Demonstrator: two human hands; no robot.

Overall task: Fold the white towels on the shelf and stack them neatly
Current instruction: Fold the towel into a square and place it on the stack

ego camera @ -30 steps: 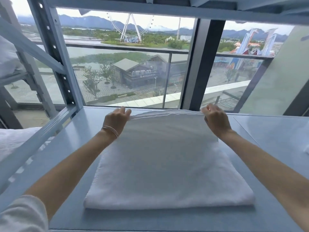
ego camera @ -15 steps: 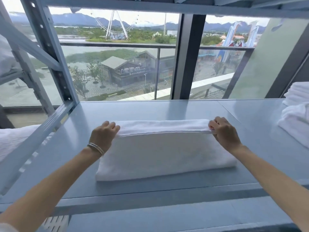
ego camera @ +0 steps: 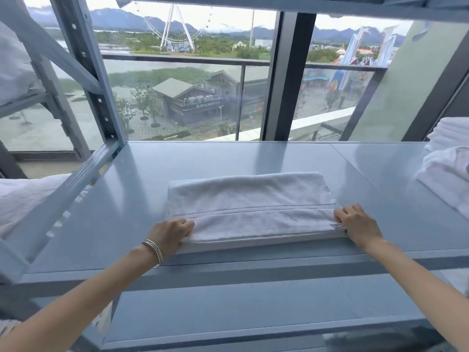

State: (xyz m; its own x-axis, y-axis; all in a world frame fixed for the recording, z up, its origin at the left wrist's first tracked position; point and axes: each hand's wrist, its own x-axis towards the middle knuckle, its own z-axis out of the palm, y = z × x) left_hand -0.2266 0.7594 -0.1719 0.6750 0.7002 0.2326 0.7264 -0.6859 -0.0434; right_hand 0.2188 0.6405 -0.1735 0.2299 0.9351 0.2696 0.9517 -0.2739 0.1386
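Note:
A white towel (ego camera: 250, 199) lies folded into a long band near the front of the blue-grey metal shelf (ego camera: 142, 179). My left hand (ego camera: 172, 233), a bracelet on its wrist, pinches the towel's near left corner. At the near right corner, beside a small label, my right hand (ego camera: 357, 226) grips the folded edge. The top layer's edge lies along the towel's near side.
More white towels (ego camera: 449, 163) are piled at the shelf's right end. White linen (ego camera: 22, 196) lies on a neighbouring shelf at the left. A steel upright (ego camera: 86, 69) and diagonal brace stand at the back left. A window with a dark post (ego camera: 284, 77) lies behind.
Both hands have brought the towel's far edge over toward me, folding it in half to a narrower band. The view has drawn back and more of the right-hand pile shows.

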